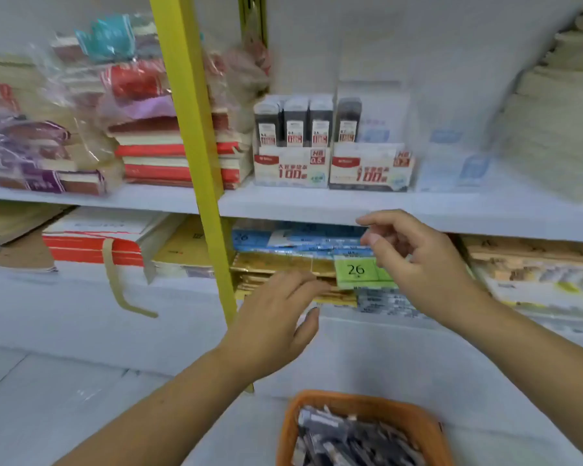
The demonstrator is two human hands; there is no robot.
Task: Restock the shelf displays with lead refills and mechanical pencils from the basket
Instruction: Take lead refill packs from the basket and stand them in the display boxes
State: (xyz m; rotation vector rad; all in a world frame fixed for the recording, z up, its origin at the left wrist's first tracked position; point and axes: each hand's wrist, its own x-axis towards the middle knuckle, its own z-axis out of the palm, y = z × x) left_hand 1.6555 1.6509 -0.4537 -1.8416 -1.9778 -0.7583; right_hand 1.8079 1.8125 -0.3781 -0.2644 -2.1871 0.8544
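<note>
Lead refills point(295, 124) stand in two display boxes point(290, 169) on the upper shelf point(451, 213), right of a yellow post point(189, 129). Your left hand point(276, 317) spreads loosely; your right hand point(414, 260) curls, its hold unclear, before a green tag point(355, 270). More packs point(350, 438) fill the basket point(350, 400) below.

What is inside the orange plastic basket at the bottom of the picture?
The orange plastic basket holds a loose pile of small dark grey packs. Their labels are too blurred to read; the top packs cover whatever lies beneath.
</note>
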